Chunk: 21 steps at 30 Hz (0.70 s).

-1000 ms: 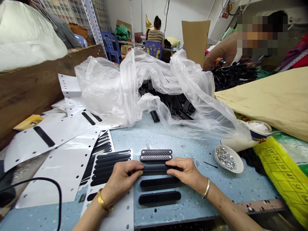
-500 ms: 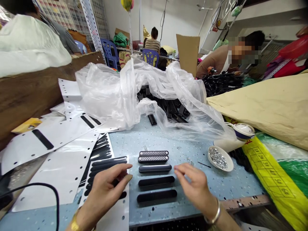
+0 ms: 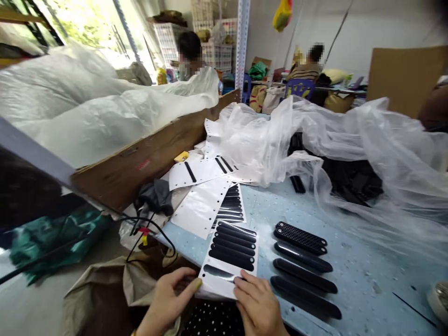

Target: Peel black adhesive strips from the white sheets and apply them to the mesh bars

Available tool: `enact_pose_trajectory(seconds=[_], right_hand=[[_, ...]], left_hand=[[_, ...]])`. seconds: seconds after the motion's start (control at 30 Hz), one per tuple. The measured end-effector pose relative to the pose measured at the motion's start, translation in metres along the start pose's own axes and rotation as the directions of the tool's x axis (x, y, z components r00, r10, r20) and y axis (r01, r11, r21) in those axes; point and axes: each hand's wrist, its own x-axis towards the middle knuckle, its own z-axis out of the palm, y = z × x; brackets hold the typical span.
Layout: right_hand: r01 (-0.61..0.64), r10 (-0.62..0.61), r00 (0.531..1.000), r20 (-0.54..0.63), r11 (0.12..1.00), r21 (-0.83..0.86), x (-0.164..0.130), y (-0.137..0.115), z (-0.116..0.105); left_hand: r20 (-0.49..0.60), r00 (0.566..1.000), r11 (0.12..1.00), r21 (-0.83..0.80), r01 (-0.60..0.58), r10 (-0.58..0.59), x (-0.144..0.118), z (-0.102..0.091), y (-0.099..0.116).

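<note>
A white backing sheet [image 3: 224,289] carrying several black adhesive strips [image 3: 233,252] lies at the table's front edge. My left hand [image 3: 171,296] pinches its lower left edge, thumb on top. Closed fingers of my right hand [image 3: 257,298] are at the right end of the lowest strip [image 3: 219,272], covering that end. To the right lie three smooth black bars [image 3: 304,296], roughly parallel. Just beyond them is a pair of black textured bars [image 3: 301,236] with round metal ends.
Clear plastic sheeting [image 3: 259,144] partly covers a heap of black parts [image 3: 353,179]. More white sheets [image 3: 199,207] lie at left, beside a wooden board [image 3: 157,149]. A small bowl [image 3: 439,298] is at far right. People sit in the background.
The view has swung left. Both hands have moved to the sheet of strips; my right hand came over from beside the black bars. The left hand now grips the sheet's edge.
</note>
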Motion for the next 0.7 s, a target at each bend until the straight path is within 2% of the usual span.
enact_pose_trajectory(seconds=[0.07,0.17,0.23,0.33,0.4,0.43,0.5,0.57,0.63,0.7], right_hand=[[-0.015,0.014,1.000,0.021,0.998,0.065,0.004,-0.003,-0.013],[-0.117,0.111,0.993,0.045,0.980,0.164,0.022,-0.012,-0.019],[-0.205,0.199,0.979,0.053,0.958,0.202,0.038,-0.016,-0.015],[-0.291,0.268,0.957,0.112,0.878,0.381,0.056,-0.017,-0.008],[-0.418,0.357,0.908,0.221,0.727,0.544,0.061,-0.016,-0.006],[-0.502,0.415,0.862,0.290,0.625,0.598,0.062,-0.016,-0.006],[-0.646,0.518,0.744,0.423,0.396,0.652,0.064,-0.016,-0.007],[-0.700,0.596,0.643,0.482,0.201,0.685,0.067,-0.014,-0.011],[-0.654,0.676,0.595,0.434,0.094,0.751,0.075,-0.010,-0.022],[-0.555,0.758,0.582,0.294,0.106,0.825,0.087,0.000,-0.042]], left_hand=[[0.159,0.987,0.960,-0.267,0.081,-0.039,-0.007,0.014,0.002],[0.250,0.964,0.783,-0.579,0.227,-0.094,-0.013,0.035,0.015],[0.281,0.953,0.695,-0.664,0.276,-0.110,-0.015,0.042,0.025],[0.273,0.959,0.681,-0.688,0.250,-0.075,-0.014,0.043,0.040],[0.265,0.963,0.710,-0.669,0.219,-0.048,-0.012,0.042,0.047],[0.270,0.962,0.724,-0.657,0.211,-0.035,-0.011,0.041,0.050],[0.289,0.957,0.744,-0.636,0.204,-0.015,-0.008,0.040,0.055],[0.311,0.950,0.756,-0.620,0.207,-0.005,-0.005,0.038,0.058],[0.318,0.948,0.767,-0.609,0.202,0.003,0.002,0.035,0.060],[0.280,0.960,0.792,-0.590,0.156,0.020,0.014,0.032,0.063]])
